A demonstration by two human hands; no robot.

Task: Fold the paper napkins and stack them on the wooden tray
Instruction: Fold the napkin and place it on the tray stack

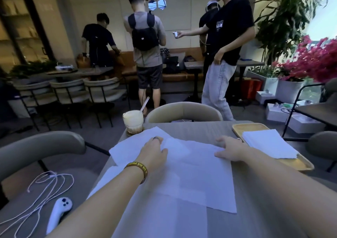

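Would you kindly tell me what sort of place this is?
Probably a café: a creamy drink in a glass stands on the grey table, and padded metal-framed chairs face more tables by a tan wall bench.

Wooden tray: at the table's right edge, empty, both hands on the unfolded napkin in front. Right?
Not quite. The head view shows the wooden tray at the right edge of the table, but it is not empty: a stack of folded napkins lies on it. The left hand and right hand do touch the unfolded napkin in front.
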